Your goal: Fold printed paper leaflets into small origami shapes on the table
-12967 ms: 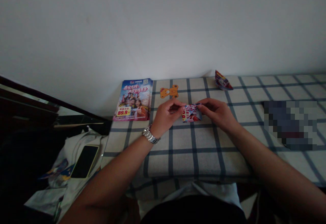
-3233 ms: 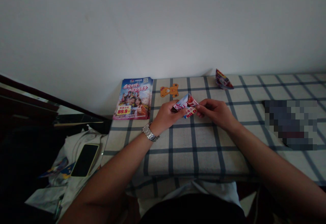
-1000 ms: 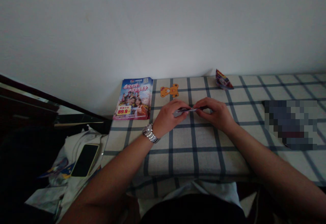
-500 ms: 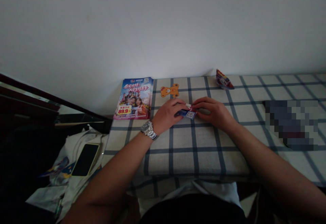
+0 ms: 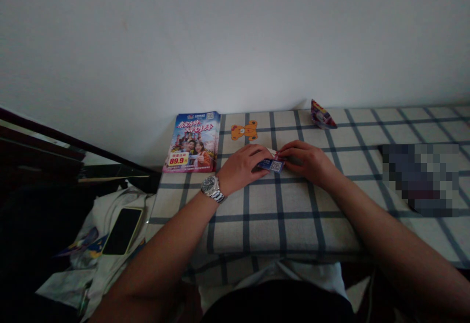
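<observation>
A small folded flyer [image 5: 276,166], blue with a QR code on its visible face, lies low over the checked cloth between my hands. My left hand [image 5: 244,166] is closed on its left part, fingers covering much of it, and a metal watch [image 5: 212,187] sits on that wrist. Thumb and fingers of my right hand [image 5: 306,160] pinch the flyer's right end. A stack of matching flyers [image 5: 191,142] rests to the left of my hands. Further back on the right stands a flyer folded into a pointed shape [image 5: 322,114].
The checked tablecloth [image 5: 297,230] covers the table, which meets a white wall at the back. A bear figure [image 5: 244,130] lies beyond my left hand. A dark, pixelated item [image 5: 411,176] is at the right. Below left, a phone [image 5: 123,231] lies on pale bags.
My left hand has moved slightly, its fingers now lying further over the flyer. The flyer has shifted a little to the right, and my right hand keeps its pinch.
</observation>
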The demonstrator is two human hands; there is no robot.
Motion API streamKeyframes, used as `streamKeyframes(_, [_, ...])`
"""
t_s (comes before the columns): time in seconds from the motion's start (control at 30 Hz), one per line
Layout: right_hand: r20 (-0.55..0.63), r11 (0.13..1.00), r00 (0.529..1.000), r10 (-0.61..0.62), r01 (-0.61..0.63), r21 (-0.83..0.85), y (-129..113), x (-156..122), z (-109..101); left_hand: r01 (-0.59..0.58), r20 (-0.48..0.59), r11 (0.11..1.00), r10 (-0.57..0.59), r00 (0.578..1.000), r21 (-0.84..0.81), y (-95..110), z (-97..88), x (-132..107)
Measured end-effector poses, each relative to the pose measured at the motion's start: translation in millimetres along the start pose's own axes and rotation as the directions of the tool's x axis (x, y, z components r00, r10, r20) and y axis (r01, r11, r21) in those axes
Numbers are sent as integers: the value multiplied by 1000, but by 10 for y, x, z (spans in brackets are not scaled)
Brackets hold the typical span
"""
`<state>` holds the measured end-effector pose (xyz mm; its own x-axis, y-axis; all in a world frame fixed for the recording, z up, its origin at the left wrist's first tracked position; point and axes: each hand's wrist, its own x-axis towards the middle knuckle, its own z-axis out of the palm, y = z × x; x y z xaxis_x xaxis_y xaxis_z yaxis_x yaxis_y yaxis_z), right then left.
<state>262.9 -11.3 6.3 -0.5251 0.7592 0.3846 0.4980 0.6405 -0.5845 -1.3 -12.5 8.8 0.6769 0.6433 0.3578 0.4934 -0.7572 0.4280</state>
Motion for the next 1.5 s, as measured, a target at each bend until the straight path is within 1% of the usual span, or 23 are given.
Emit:
streamKeyframes(0.17, [12, 999, 1000, -23, 24, -35, 10, -6, 11, -10, -16, 999, 10, 1000, 38, -42, 31, -19])
streamKeyframes(0.4, [48, 996, 998, -48, 51, -68, 12, -7, -13, 12, 35, 997, -15, 999, 72, -2, -1, -11])
streamKeyframes(0.57, [69, 993, 993, -98, 102, -59, 2, -17, -26, 24, 27, 997, -26, 999, 69, -2, 3, -8])
streamKeyframes(0.77, [110, 994, 988, -108, 109, -3, -10, -17, 9, 38, 27, 995, -41, 999, 88, 3, -18, -4])
streamKeyframes(1.0, [106, 995, 990, -95, 97, -10, -26, -3, 6, 45, 17, 993, -47, 999, 112, 27, -48, 0])
streamKeyframes(1.2, [115, 996, 990, -83, 85, -13, -49, 2, -7, 46, 21, 989, -50, 999, 142, 25, -32, 1])
streamKeyframes(1.4, [120, 998, 992, -30, 36, -46, -52, 9, 13, 47, 9, 992, -48, 999, 116, 9, -23, -1])
streamKeyframes(1.5, [96, 999, 995, 11, -6, -52, -55, 17, 32, 83, -2, 991, -83, 997, 105, 0, -13, 4])
